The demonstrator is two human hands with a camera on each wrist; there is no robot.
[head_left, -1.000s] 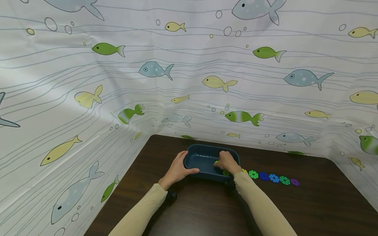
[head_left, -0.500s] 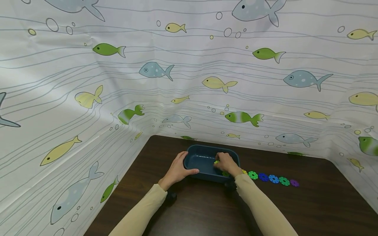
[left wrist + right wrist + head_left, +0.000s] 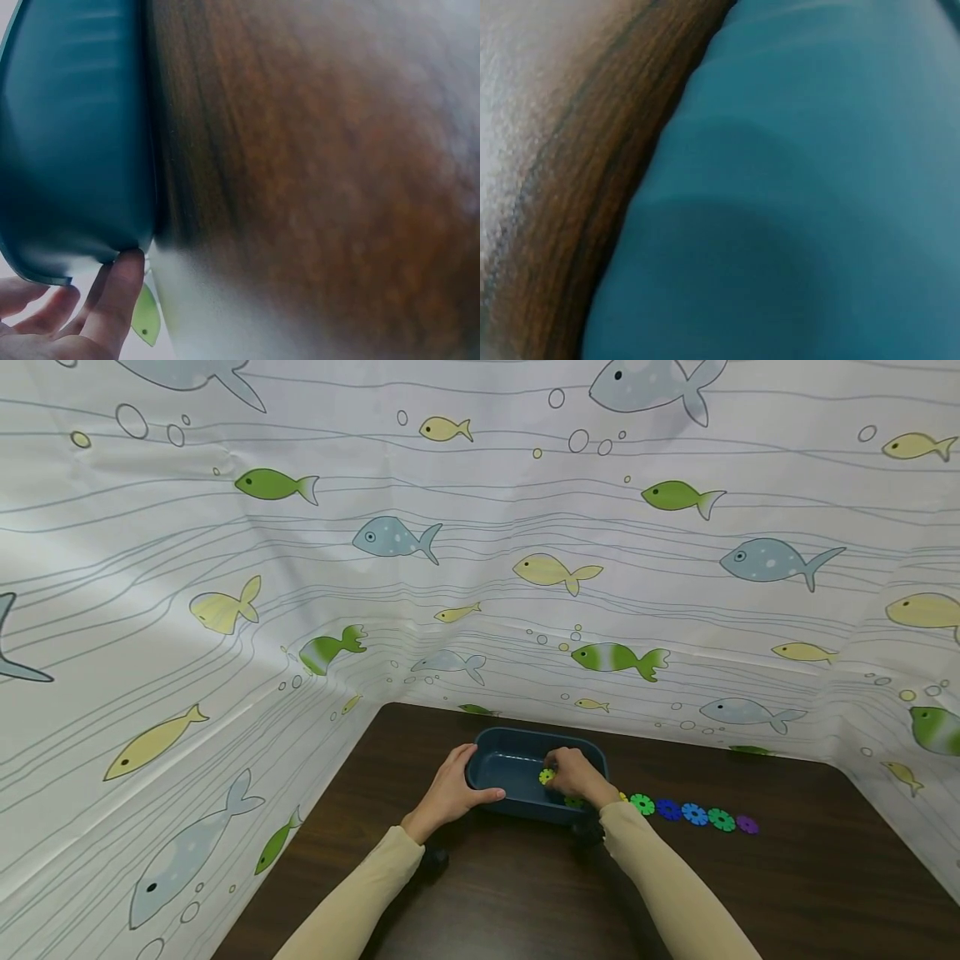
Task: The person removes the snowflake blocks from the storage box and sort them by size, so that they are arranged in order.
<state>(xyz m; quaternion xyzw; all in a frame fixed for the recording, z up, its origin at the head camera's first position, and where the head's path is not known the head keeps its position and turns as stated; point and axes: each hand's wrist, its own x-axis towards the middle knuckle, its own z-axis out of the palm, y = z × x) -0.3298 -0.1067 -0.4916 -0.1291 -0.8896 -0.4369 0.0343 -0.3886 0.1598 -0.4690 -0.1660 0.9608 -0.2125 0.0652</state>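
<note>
At the far left, a white sheet (image 3: pixel 292 543) printed with fish and bubbles rises beside the dark wooden tabletop (image 3: pixel 517 893) and carries on behind it along the far side. A pale sleeve (image 3: pixel 360 889) reaches in from the near left, a black wrist device (image 3: pixel 437 860) under its cuff. The left hand (image 3: pixel 450 795) has its grip on the left end of a blue bin (image 3: pixel 506 770), thumb along the near side and fingers against the left end; the left wrist view shows fingertips touching the wall there. The bin sits upright on the far part of the tabletop.

Inside its right half, a yellow disc (image 3: pixel 546 776) with a notched edge is pinched at the fingertips of the right hand (image 3: pixel 574 773). Just right of it and nearer, a green disc (image 3: pixel 573 801) lies in the bin, partly hidden by that hand.

Right of the bin, a row of notched discs slants slightly nearer: another yellow one (image 3: pixel 623 796), mostly hidden by the right sleeve (image 3: pixel 663 877), then bright green (image 3: pixel 642 804), dark blue (image 3: pixel 669 809), light blue (image 3: pixel 694 814), teal (image 3: pixel 722 819) and purple (image 3: pixel 747 824). Whether their edges touch, I cannot tell.
</note>
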